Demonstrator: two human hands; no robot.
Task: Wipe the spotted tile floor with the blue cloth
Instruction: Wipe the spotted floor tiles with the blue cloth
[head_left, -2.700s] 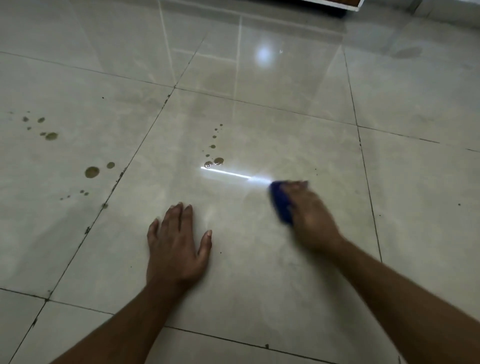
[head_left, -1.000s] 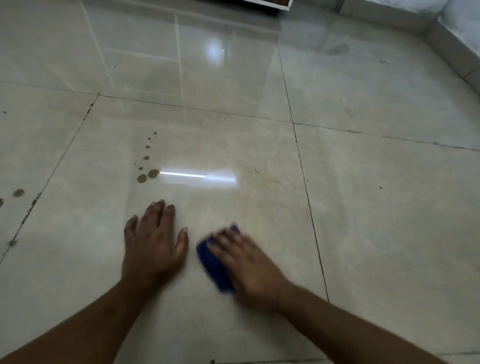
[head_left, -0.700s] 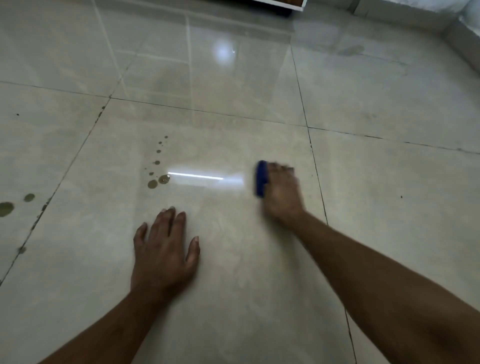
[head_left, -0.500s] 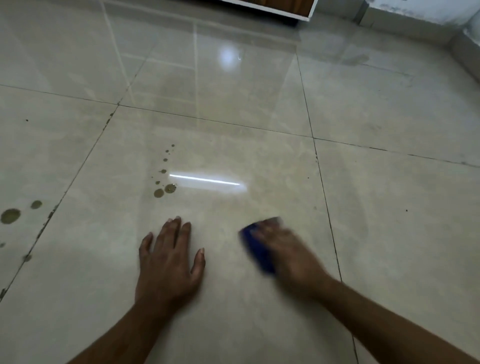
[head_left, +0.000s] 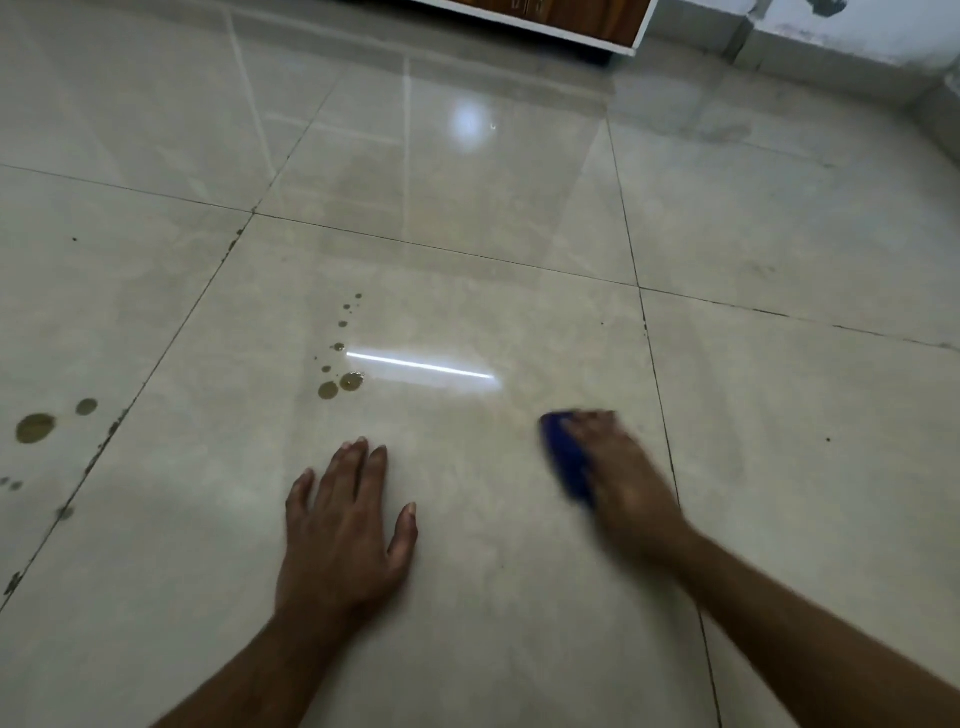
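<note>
my left hand (head_left: 345, 525): flat, fingers spread on the tile floor (head_left: 519, 597). my right hand (head_left: 621, 478): blurred, pressing the blue cloth (head_left: 566, 462) to the tile near its right grout line; grip unclear. brown spots (head_left: 340, 384): beyond my left hand.

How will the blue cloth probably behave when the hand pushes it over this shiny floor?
The blue cloth looks bunched under the right hand, so it is probably soft and floppy. The tile floor is glossy, so it should slide easily. It likely weighs little.
</note>
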